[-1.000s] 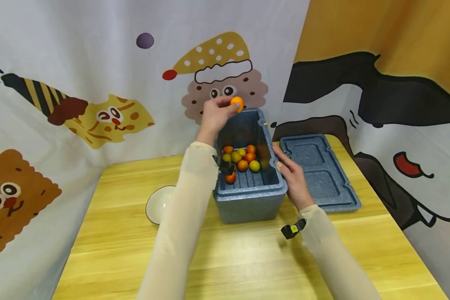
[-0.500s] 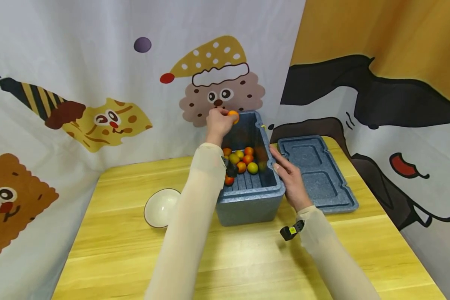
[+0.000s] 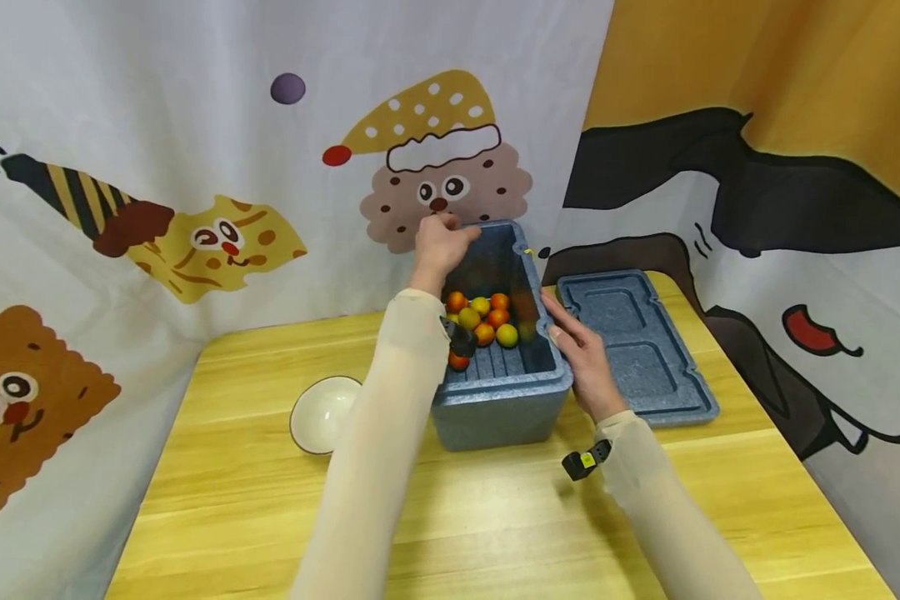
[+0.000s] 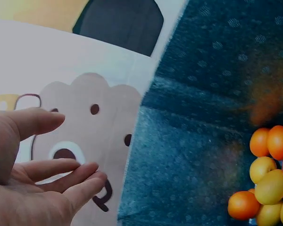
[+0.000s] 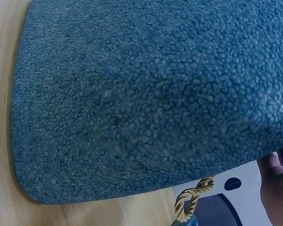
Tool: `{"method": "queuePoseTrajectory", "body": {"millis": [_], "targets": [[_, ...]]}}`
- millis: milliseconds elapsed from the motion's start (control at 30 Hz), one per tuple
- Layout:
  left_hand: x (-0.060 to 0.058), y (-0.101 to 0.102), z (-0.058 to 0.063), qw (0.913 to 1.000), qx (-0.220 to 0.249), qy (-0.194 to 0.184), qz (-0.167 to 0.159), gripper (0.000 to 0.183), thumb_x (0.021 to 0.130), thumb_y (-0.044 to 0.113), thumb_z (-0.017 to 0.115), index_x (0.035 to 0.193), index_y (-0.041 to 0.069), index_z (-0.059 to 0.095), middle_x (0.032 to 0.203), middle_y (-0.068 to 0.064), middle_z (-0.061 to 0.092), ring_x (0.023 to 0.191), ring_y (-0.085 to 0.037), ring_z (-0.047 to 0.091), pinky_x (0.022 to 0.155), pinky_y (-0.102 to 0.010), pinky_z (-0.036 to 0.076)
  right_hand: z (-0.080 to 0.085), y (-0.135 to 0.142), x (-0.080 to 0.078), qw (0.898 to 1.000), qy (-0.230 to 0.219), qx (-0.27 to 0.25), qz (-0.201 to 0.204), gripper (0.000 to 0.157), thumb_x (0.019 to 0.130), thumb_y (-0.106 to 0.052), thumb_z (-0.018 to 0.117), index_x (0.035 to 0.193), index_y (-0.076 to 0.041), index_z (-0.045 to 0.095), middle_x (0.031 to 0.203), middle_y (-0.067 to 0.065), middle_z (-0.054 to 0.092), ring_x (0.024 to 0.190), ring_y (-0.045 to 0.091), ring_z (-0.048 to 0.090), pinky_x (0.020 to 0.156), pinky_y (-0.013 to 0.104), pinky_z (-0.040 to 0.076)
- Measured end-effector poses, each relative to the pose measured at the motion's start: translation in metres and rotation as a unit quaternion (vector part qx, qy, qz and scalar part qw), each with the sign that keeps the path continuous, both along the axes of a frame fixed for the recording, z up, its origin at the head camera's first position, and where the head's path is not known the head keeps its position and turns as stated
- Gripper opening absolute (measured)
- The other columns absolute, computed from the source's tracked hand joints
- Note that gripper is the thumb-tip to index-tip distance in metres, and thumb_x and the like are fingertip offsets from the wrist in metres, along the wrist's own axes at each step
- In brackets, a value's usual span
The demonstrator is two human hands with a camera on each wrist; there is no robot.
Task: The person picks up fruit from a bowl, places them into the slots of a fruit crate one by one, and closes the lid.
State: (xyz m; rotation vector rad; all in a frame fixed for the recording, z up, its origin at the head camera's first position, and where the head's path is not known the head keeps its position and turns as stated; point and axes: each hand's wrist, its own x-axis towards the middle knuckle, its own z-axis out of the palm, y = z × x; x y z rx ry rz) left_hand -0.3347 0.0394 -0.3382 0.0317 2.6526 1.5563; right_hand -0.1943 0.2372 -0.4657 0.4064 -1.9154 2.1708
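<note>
A tall grey-blue foam box (image 3: 502,421) stands without its lid and holds several small round orange and yellow fruits (image 4: 269,186) on its ribbed floor. My left hand (image 3: 441,246) is over the far left rim, thumb and fingers spread apart with nothing between them. In the left wrist view the same hand (image 4: 47,169) appears beside the box's inner wall. Against the box's right outer wall rests my right hand (image 3: 587,358), fingers extended along the side and thumb by the rim. The right wrist view shows mostly the box's pebbled outer wall (image 5: 132,103).
The box's lid (image 3: 637,342) lies flat on the wooden table (image 3: 495,525), to the right of the box. A white bowl with a dark rim (image 3: 321,417) sits to the left, partly behind the left sleeve. A printed cartoon curtain (image 3: 195,100) hangs behind the table.
The left hand, which pinched an orange fruit above the box, has come down to the far rim and let the fruit go. The right hand has stayed at the box's side.
</note>
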Motion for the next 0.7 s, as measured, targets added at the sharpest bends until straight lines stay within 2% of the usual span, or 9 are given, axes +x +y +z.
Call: {"method": "queuePoseTrajectory", "body": {"millis": [100, 200, 367, 567, 633, 700], "targets": [[0.007, -0.002, 0.005, 0.9996, -0.002, 0.005, -0.027, 0.041, 0.094, 0.027, 0.069, 0.126, 0.002, 0.062, 0.126, -0.01, 0.057, 0.108, -0.023, 0.054, 0.093, -0.036, 0.047, 0.001, 0.0, 0.0, 1.0, 0.001, 0.007, -0.005, 0.044, 0.104, -0.01, 0.049, 0.147, -0.004, 0.044, 0.155, 0.014, 0.034, 0.143, 0.022, 0.027, 0.114, 0.028, 0.024], [0.016, -0.008, 0.012, 0.9966, -0.019, 0.022, -0.077, 0.043, 0.096, 0.028, 0.066, 0.13, 0.003, 0.061, 0.126, -0.01, 0.059, 0.111, -0.024, 0.055, 0.096, -0.037, 0.046, 0.002, 0.001, 0.0, 1.0, 0.008, 0.016, -0.007, 0.043, 0.104, -0.007, 0.048, 0.146, -0.003, 0.045, 0.154, 0.015, 0.035, 0.143, 0.022, 0.028, 0.114, 0.029, 0.024], [0.041, -0.024, 0.025, 0.988, -0.043, 0.029, -0.145, 0.052, 0.098, 0.032, 0.061, 0.141, 0.005, 0.052, 0.139, -0.009, 0.052, 0.124, -0.022, 0.051, 0.101, -0.035, 0.044, 0.005, 0.0, -0.001, 0.999, 0.002, 0.036, -0.006, 0.042, 0.104, -0.006, 0.047, 0.146, -0.003, 0.045, 0.154, 0.017, 0.033, 0.143, 0.021, 0.028, 0.114, 0.029, 0.025], [0.082, -0.039, 0.039, 0.9861, -0.044, 0.044, -0.154, 0.062, 0.099, 0.037, 0.058, 0.149, 0.005, 0.04, 0.146, -0.011, 0.04, 0.129, -0.025, 0.044, 0.106, -0.035, 0.039, 0.027, 0.004, 0.012, 0.994, -0.049, 0.094, -0.022, 0.043, 0.105, -0.014, 0.047, 0.148, -0.008, 0.043, 0.156, 0.009, 0.033, 0.143, 0.017, 0.027, 0.111, 0.023, 0.029], [0.098, -0.044, 0.04, 0.9875, -0.016, 0.049, -0.149, 0.062, 0.099, 0.034, 0.059, 0.149, 0.004, 0.038, 0.147, -0.011, 0.039, 0.13, -0.024, 0.043, 0.108, -0.033, 0.038, 0.035, 0.004, 0.019, 0.991, -0.056, 0.118, -0.027, 0.043, 0.106, -0.017, 0.045, 0.148, -0.007, 0.043, 0.155, 0.01, 0.034, 0.143, 0.019, 0.028, 0.111, 0.024, 0.029], [0.115, -0.048, 0.038, 0.9875, 0.036, 0.056, -0.143, 0.06, 0.1, 0.03, 0.059, 0.149, 0.002, 0.038, 0.146, -0.01, 0.039, 0.132, -0.022, 0.042, 0.109, -0.032, 0.036, 0.036, 0.008, 0.024, 0.99, -0.051, 0.132, -0.027, 0.043, 0.108, -0.02, 0.041, 0.149, -0.006, 0.042, 0.155, 0.011, 0.035, 0.143, 0.021, 0.028, 0.112, 0.028, 0.029]]}}
